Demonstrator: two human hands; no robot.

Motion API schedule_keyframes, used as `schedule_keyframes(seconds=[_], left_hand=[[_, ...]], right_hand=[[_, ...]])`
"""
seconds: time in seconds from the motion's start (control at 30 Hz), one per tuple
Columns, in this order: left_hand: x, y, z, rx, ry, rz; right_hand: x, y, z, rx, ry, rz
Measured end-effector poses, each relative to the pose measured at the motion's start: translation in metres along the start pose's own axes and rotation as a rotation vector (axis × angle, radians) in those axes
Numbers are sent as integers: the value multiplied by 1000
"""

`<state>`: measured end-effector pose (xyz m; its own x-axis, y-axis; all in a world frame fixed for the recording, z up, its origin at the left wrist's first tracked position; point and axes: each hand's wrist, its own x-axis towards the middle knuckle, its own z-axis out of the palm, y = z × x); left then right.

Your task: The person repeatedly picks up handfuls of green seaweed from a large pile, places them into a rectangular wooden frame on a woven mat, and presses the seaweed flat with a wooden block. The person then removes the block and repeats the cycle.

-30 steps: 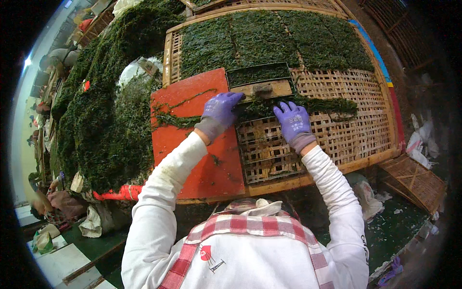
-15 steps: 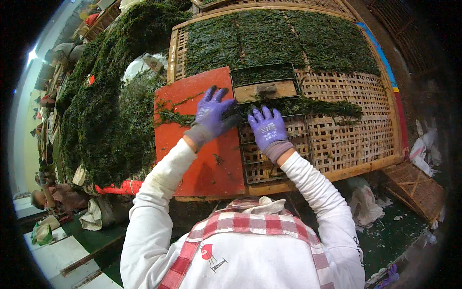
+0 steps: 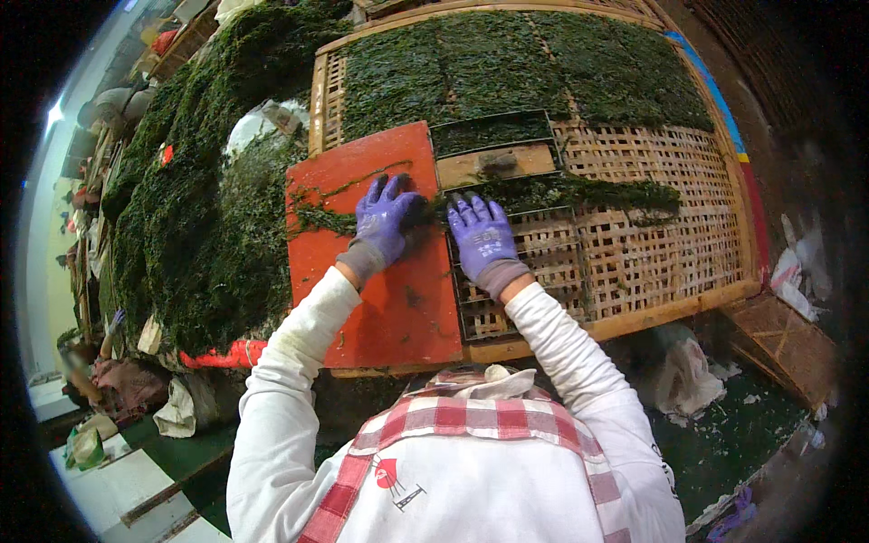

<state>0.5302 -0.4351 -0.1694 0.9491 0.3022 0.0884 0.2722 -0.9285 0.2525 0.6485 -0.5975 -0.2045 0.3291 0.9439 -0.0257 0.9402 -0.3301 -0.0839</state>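
In a purple and grey work glove, my left hand (image 3: pixel 381 224) rests on the red board (image 3: pixel 398 303), fingers partly spread. A thin strip of wet green seaweed (image 3: pixel 328 220) lies across the board under and beside it. My right hand (image 3: pixel 483 238), gloved alike, lies with fingers stretched at the left end of a thicker seaweed strip (image 3: pixel 602 192). That strip crosses a metal frame (image 3: pixel 572 276) on the woven bamboo rack (image 3: pixel 661 244). Just beyond my right fingers, a wooden block with a knob handle (image 3: pixel 496 165) sits inside the frame. Neither hand visibly grips anything.
A big heap of seaweed (image 3: pixel 195 217) stands left of the board. Flat seaweed sheets (image 3: pixel 507 63) cover the rack's far part. Another person (image 3: pixel 118 385) is at the far left. A white plastic bag (image 3: pixel 688 380) and a brown slatted panel (image 3: pixel 783 348) lie at the lower right.
My right hand has shifted left, closer to my left hand, onto the strip's end. The left hand has moved slightly left and its fingers have drawn closer together.
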Motion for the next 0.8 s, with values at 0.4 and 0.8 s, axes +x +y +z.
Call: schedule_keyframes(seconds=[0.4,0.8], left_hand=[[37,42,-38,-348,-333,-196],[189,179,-63,15,-544,282]], right_hand=[[-4,0,0,100,72,10],[-5,-2,-13,221,-49,65]])
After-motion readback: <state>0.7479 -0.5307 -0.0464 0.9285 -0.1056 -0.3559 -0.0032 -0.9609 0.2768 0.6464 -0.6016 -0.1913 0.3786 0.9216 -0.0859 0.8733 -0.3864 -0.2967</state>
